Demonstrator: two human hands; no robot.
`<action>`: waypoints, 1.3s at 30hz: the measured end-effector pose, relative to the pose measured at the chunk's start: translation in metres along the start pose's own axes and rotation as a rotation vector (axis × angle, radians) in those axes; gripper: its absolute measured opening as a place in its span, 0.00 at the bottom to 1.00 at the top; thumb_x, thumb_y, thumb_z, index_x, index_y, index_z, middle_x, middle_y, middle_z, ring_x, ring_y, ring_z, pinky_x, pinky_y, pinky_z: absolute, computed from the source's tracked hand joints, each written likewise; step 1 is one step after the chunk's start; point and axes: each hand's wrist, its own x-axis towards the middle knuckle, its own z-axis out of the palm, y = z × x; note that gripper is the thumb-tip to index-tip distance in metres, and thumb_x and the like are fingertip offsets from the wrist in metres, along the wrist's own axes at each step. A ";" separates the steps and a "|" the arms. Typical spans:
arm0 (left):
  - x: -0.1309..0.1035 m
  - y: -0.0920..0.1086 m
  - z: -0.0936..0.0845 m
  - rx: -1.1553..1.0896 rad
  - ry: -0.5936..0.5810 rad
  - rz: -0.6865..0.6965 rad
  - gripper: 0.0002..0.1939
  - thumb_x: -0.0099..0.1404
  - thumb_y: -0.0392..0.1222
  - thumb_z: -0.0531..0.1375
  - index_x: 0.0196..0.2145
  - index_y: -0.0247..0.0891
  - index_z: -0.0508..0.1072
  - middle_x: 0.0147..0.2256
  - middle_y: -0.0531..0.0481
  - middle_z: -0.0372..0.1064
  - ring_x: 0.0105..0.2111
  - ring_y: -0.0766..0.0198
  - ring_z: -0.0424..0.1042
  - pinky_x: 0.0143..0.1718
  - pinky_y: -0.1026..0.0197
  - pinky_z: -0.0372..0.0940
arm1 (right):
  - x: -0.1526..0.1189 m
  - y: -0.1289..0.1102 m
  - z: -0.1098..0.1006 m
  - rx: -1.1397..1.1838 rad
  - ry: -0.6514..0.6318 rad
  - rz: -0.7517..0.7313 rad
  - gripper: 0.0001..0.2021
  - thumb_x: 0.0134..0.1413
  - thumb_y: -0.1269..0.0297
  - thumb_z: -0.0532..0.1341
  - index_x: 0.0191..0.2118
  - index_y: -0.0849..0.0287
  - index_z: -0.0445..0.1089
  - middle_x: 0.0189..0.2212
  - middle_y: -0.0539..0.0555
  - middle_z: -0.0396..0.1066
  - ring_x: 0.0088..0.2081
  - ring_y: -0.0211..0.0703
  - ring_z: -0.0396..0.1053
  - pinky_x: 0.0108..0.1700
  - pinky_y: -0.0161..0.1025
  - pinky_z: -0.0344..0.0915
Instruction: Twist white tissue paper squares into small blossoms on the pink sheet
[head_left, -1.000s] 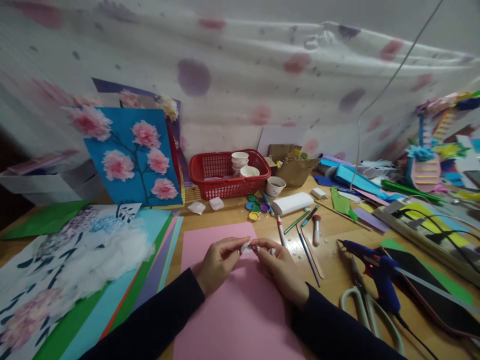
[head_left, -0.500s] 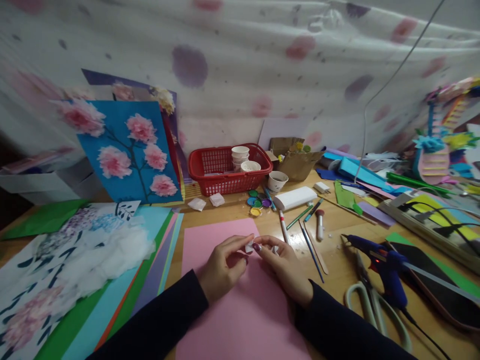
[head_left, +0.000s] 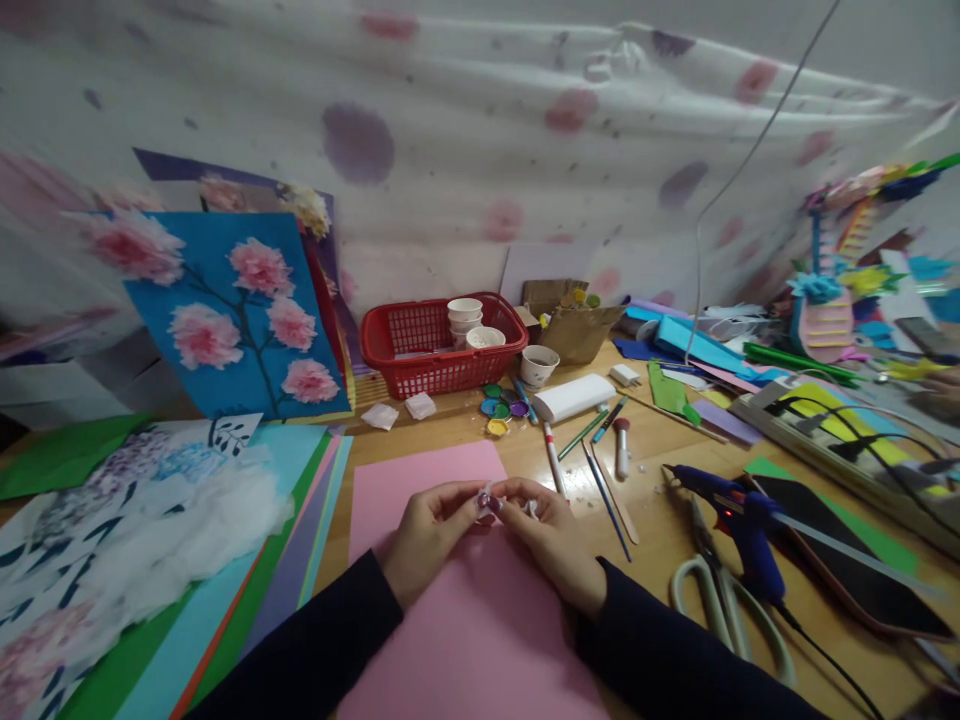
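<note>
Above a sheet of pink paper (head_left: 480,640) my two hands meet at the fingertips. My left hand (head_left: 431,535) is closed, its thumb and forefinger pinching a small scrap of white tissue paper (head_left: 486,490). From the other side my right hand (head_left: 551,540) grips the same scrap between thumb and forefinger. More of the white tissue shows between the right hand's fingers; whether it is the same piece I cannot tell. Two small stacks of white tissue squares, a left one (head_left: 380,416) and a right one (head_left: 421,405), lie beyond the pink sheet.
To the right are a blue glue gun (head_left: 739,510), scissors (head_left: 720,590), a phone (head_left: 840,560) and a power strip (head_left: 817,420). Brushes, paint pots (head_left: 504,405) and a red basket (head_left: 442,345) stand behind. Left are coloured papers (head_left: 225,620) and a blue flower picture (head_left: 225,310).
The left thumb has come up against the forefinger on the tissue, and the fingertips have drawn closer together. The whole view has shifted slightly to the right.
</note>
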 end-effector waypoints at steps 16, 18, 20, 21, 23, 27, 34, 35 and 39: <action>0.013 -0.002 -0.011 -0.111 0.336 0.126 0.16 0.50 0.48 0.66 0.31 0.33 0.71 0.30 0.47 0.76 0.30 0.64 0.75 0.36 0.63 0.69 | -0.001 0.000 -0.001 -0.039 0.018 0.025 0.18 0.46 0.49 0.64 0.33 0.61 0.67 0.17 0.42 0.54 0.16 0.28 0.45 0.18 0.31 0.39; 0.014 -0.001 -0.013 -0.094 0.370 0.144 0.16 0.53 0.47 0.64 0.35 0.34 0.69 0.32 0.46 0.77 0.32 0.62 0.76 0.35 0.63 0.69 | -0.002 0.000 -0.001 -0.033 0.023 0.025 0.18 0.45 0.49 0.64 0.33 0.61 0.67 0.17 0.42 0.54 0.16 0.28 0.45 0.17 0.31 0.39; 0.014 0.002 -0.016 -0.043 0.431 0.155 0.17 0.56 0.46 0.61 0.41 0.36 0.66 0.34 0.46 0.77 0.32 0.62 0.77 0.30 0.65 0.68 | -0.003 0.000 -0.001 -0.026 0.027 0.029 0.18 0.45 0.50 0.64 0.33 0.61 0.67 0.17 0.42 0.54 0.16 0.28 0.45 0.17 0.31 0.39; 0.014 0.003 -0.017 -0.006 0.467 0.166 0.17 0.57 0.46 0.60 0.43 0.38 0.65 0.33 0.47 0.76 0.31 0.62 0.77 0.27 0.66 0.66 | -0.003 -0.001 -0.001 -0.019 0.027 0.033 0.18 0.45 0.50 0.64 0.33 0.61 0.67 0.17 0.42 0.54 0.16 0.28 0.45 0.17 0.31 0.39; 0.013 0.006 -0.019 0.085 0.516 0.212 0.11 0.59 0.44 0.57 0.40 0.39 0.65 0.31 0.49 0.75 0.30 0.61 0.77 0.25 0.67 0.65 | -0.003 -0.002 -0.001 0.005 0.025 0.041 0.17 0.45 0.50 0.65 0.34 0.60 0.67 0.16 0.42 0.53 0.15 0.28 0.45 0.17 0.31 0.39; 0.010 0.007 -0.020 0.325 0.404 0.407 0.09 0.58 0.35 0.52 0.24 0.36 0.70 0.28 0.48 0.73 0.35 0.60 0.75 0.33 0.63 0.68 | -0.002 -0.002 -0.001 0.062 0.024 0.041 0.17 0.45 0.51 0.65 0.34 0.60 0.67 0.15 0.41 0.53 0.15 0.27 0.44 0.17 0.30 0.38; 0.001 0.002 -0.005 0.409 0.058 0.419 0.10 0.57 0.36 0.59 0.37 0.34 0.76 0.40 0.42 0.74 0.42 0.59 0.73 0.43 0.60 0.69 | -0.001 0.000 -0.001 0.124 -0.006 0.032 0.17 0.45 0.51 0.66 0.34 0.62 0.69 0.13 0.40 0.51 0.14 0.27 0.43 0.16 0.30 0.37; 0.001 0.001 -0.004 0.394 0.058 0.397 0.10 0.56 0.37 0.60 0.36 0.34 0.77 0.39 0.42 0.74 0.41 0.59 0.74 0.42 0.61 0.70 | -0.001 0.000 -0.001 0.162 -0.020 0.040 0.17 0.45 0.51 0.65 0.34 0.62 0.69 0.12 0.39 0.49 0.13 0.26 0.41 0.16 0.30 0.36; 0.004 -0.003 -0.007 0.368 0.116 0.380 0.09 0.58 0.40 0.60 0.34 0.35 0.78 0.38 0.44 0.76 0.39 0.60 0.75 0.42 0.61 0.69 | -0.001 0.001 -0.001 0.361 -0.101 0.072 0.16 0.48 0.53 0.64 0.33 0.62 0.69 0.12 0.38 0.44 0.14 0.27 0.37 0.16 0.30 0.36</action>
